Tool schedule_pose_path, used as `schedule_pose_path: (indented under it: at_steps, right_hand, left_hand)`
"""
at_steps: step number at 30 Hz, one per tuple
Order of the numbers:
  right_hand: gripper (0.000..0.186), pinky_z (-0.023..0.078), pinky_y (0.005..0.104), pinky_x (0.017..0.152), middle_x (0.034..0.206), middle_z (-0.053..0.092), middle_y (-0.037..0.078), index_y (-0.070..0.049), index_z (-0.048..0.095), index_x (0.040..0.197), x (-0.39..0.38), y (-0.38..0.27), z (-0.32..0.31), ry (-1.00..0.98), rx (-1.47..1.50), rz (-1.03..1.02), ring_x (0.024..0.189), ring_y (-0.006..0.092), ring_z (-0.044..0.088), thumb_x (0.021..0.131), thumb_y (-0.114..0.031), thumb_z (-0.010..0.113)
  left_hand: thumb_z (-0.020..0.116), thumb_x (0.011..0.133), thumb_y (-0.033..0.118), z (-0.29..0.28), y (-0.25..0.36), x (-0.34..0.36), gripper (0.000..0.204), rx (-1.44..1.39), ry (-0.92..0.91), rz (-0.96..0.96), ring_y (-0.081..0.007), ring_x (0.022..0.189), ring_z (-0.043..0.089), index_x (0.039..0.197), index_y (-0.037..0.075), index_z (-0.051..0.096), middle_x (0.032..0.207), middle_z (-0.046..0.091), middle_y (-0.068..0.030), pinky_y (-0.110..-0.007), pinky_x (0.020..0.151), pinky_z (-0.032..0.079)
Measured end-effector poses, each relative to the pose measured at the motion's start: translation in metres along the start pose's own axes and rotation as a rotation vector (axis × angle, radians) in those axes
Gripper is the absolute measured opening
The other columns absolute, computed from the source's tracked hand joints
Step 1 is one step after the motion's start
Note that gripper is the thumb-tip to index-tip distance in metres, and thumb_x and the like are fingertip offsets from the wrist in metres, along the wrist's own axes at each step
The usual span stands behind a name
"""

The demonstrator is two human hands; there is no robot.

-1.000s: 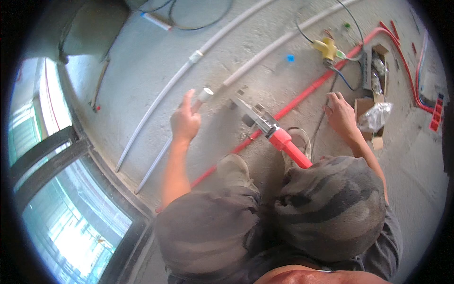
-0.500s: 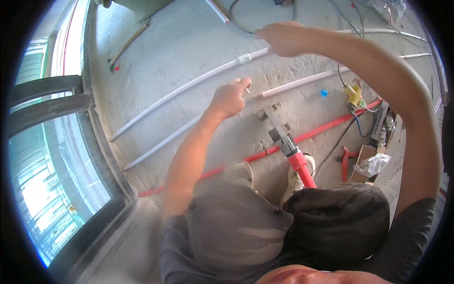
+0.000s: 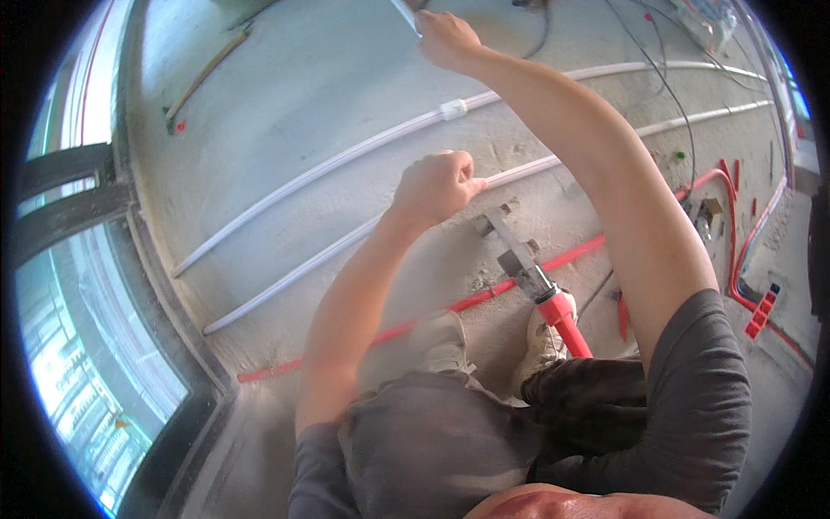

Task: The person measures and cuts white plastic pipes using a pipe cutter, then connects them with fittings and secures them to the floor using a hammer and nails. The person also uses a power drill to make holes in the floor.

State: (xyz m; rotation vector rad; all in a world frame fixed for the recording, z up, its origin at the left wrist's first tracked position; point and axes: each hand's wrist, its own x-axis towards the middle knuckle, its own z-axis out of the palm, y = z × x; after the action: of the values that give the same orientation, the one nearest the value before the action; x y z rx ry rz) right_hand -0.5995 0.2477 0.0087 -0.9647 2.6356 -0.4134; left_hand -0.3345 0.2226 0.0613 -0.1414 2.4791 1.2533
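My right hand (image 3: pixel 448 41) reaches far forward, fingers closed on the near end of a loose white pipe (image 3: pixel 403 12); the rest of this pipe runs out of view at the top. My left hand (image 3: pixel 438 186) is closed above the lower white pipe run (image 3: pixel 294 275), thumb side beside the end of its right-hand length (image 3: pixel 527 170). What the left fingers hold is hidden. Close to that hand, a red-handled pipe welding tool (image 3: pixel 564 320) with a flat metal heating plate stands between my feet. Beyond it lies another white pipe (image 3: pixel 311 179) with a white coupling (image 3: pixel 453 110).
A red pipe (image 3: pixel 415 324) crosses the floor before my shoes. Dark cables (image 3: pixel 683 95) trail at the right, near a red slotted piece (image 3: pixel 761 311). A wooden-handled tool (image 3: pixel 207 73) lies far left, by the dark window frame (image 3: pixel 130 199).
My right hand has moved forward and left to the loose pipe's end. My left hand has shifted slightly down. The view has turned, so the yellow connector no longer shows.
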Motion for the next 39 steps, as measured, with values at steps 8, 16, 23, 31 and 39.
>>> schedule_pose_path:
  at_steps: [8,16,23,31,39]
  right_hand:
    - [0.054,0.062,0.0383,0.080,0.104,0.074,0.012,0.005,0.055,0.141,-0.159,0.069,-0.055,-0.070,1.114,0.265,0.097,0.0215,0.074,0.097,-0.019,0.077]
    - [0.042,0.052,0.0339,0.073,0.091,0.069,0.005,-0.003,0.070,0.104,-0.198,0.098,-0.040,-0.011,0.848,0.455,0.081,0.0166,0.063,0.100,-0.044,0.075]
    - [0.040,0.051,0.0405,0.072,0.083,0.067,0.010,-0.003,0.070,0.102,-0.216,0.093,-0.033,-0.008,0.514,0.389,0.078,0.0225,0.066,0.096,-0.041,0.079]
    - [0.042,0.058,0.0467,0.087,0.101,0.076,0.017,-0.008,0.074,0.111,-0.210,0.091,-0.023,0.026,0.385,0.336,0.098,0.0358,0.073,0.082,-0.034,0.088]
    - [0.035,0.062,0.0459,0.087,0.111,0.077,0.019,0.002,0.073,0.112,-0.213,0.075,-0.048,-0.262,0.089,0.356,0.105,0.0358,0.076,0.082,-0.015,0.071]
  left_hand:
    - [0.084,0.087,0.029,0.024,-0.009,0.024,0.033,0.114,-0.015,0.105,-0.0405,0.093,0.071,0.094,0.001,0.068,0.097,0.073,-0.0230,-0.048,0.079,0.053]
    - [0.090,0.083,0.025,0.037,-0.002,0.035,0.039,0.166,-0.120,-0.015,-0.0410,0.093,0.069,0.096,-0.002,0.067,0.095,0.071,-0.0220,-0.048,0.081,0.054]
    - [0.088,0.083,0.023,0.042,-0.013,0.032,0.032,0.253,-0.014,0.142,-0.0407,0.092,0.069,0.094,-0.001,0.071,0.099,0.071,-0.0213,-0.049,0.082,0.053]
    - [0.074,0.084,0.018,0.055,-0.008,0.035,0.026,0.160,-0.029,0.087,-0.0380,0.090,0.067,0.094,-0.004,0.065,0.094,0.067,-0.0239,-0.046,0.082,0.052]
    - [0.075,0.084,0.019,0.044,0.009,0.017,0.031,0.113,0.031,0.109,-0.0381,0.084,0.068,0.099,-0.006,0.066,0.091,0.069,-0.0252,-0.046,0.081,0.054]
